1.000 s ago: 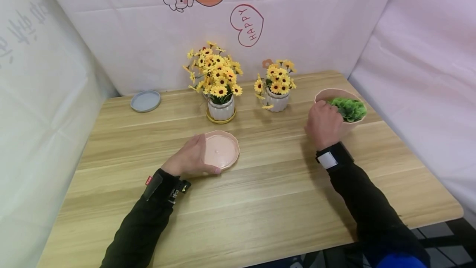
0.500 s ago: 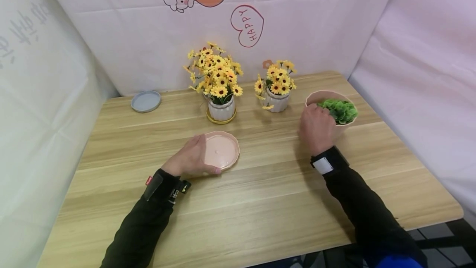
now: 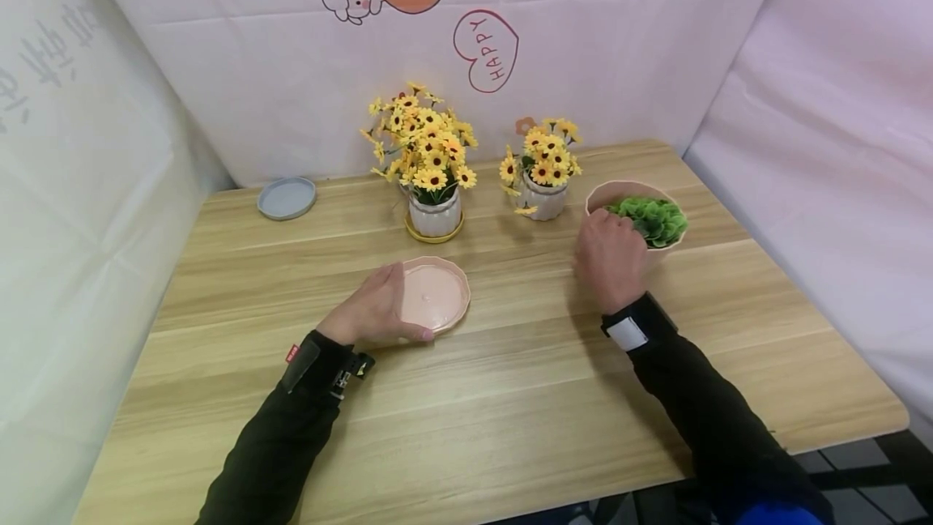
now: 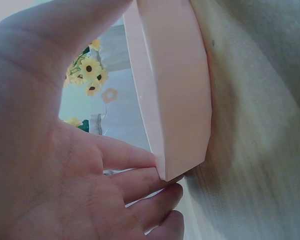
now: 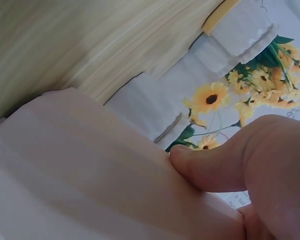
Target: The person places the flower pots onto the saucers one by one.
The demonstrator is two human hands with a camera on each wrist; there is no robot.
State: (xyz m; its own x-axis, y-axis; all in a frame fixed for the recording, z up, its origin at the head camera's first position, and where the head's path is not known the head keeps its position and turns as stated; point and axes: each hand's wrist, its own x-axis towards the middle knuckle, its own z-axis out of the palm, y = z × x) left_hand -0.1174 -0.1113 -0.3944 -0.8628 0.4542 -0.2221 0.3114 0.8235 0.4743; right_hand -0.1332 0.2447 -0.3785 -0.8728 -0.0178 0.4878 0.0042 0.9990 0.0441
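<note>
A shallow pink saucer with a scalloped rim point(image 3: 436, 294) lies near the middle of the wooden table. My left hand point(image 3: 373, 304) holds it by its left side, thumb at the near edge and fingers around the far edge; the left wrist view shows the saucer's side wall point(image 4: 182, 100) close over the wood. At the right, my right hand point(image 3: 614, 256) pinches the rim of a pink flowerpot point(image 3: 611, 191) with green leaves point(image 3: 652, 219) inside. In the right wrist view the thumb point(image 5: 205, 165) presses the outside of the pot wall point(image 5: 90, 160).
Behind the saucer, a white pot of yellow flowers point(image 3: 435, 215) stands on a yellow saucer point(image 3: 415, 236). A smaller white flowerpot point(image 3: 545, 201) is between it and the pink pot. A grey-blue saucer point(image 3: 287, 198) lies at the back left. White cloth point(image 3: 619, 47) hangs behind the table.
My right hand has moved left with the pink flowerpot, bringing it nearer the small white pot. The left hand and the pink saucer have stayed in place.
</note>
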